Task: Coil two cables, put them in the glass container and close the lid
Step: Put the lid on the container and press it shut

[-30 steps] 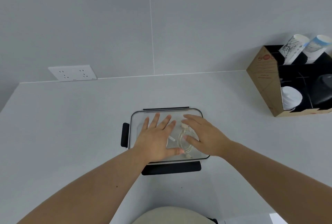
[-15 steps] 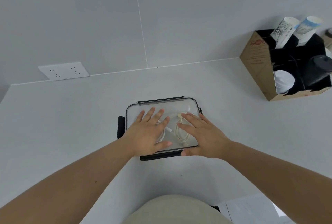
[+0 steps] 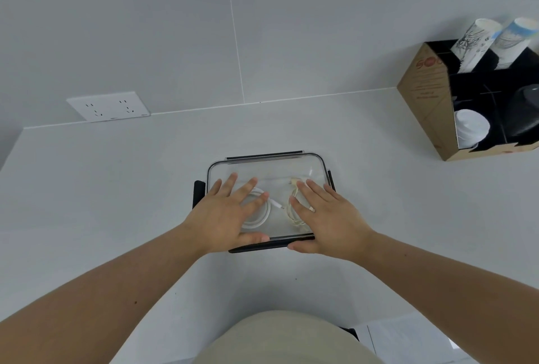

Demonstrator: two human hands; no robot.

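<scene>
A rectangular glass container (image 3: 269,165) with a clear lid and black clips sits on the white counter in front of me. Through the lid I see a coiled white cable (image 3: 259,214) on the left and a coiled cream cable (image 3: 293,206) on the right. My left hand (image 3: 224,214) lies flat on the lid's left half, fingers spread, thumb at the front edge. My right hand (image 3: 329,217) lies flat on the right half, thumb on the black front clip (image 3: 277,245). The left side clip (image 3: 199,197) sticks outward.
A wall socket plate (image 3: 108,106) is on the wall at the back left. A cardboard organiser (image 3: 431,106) with paper cups and dark compartments stands at the right. White counter surrounds the container. My beige clothing shows at the bottom.
Both hands have slid toward the lid's near edge and moved apart, uncovering more of the two cables. The black front clip now lies closer against the container. The camera has shifted.
</scene>
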